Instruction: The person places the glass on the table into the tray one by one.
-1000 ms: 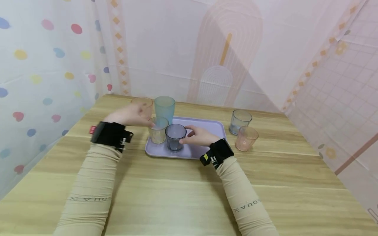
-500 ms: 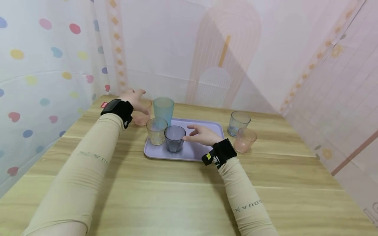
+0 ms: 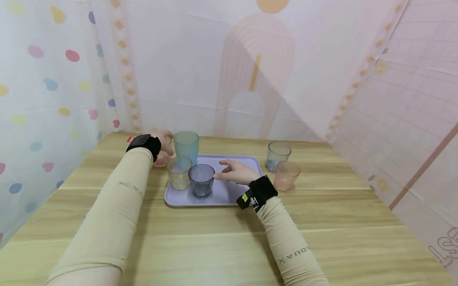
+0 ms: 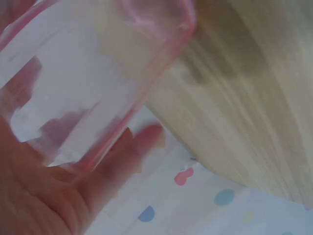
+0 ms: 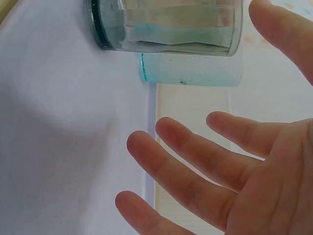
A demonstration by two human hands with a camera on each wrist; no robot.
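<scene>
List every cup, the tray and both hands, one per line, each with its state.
Pink cup: off the tray's far left corner, gripped by the left hand.
Left hand: curled round the pink cup.
Right hand: open above the tray, holding nothing.
Tray: flat on the table, carrying three cups.
Teal cup: upright on tray.
Yellow cup: upright on tray.
Grey cup: upright on tray.
Clear cup: upright, off tray.
Peach cup: upright, off tray.

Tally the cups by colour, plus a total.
Pink cups: 2, one gripped by the left hand at, one at
Teal cup: 1
Yellowish cup: 1
Dark grey cup: 1
Clear bluish cup: 1
Total: 6
</scene>
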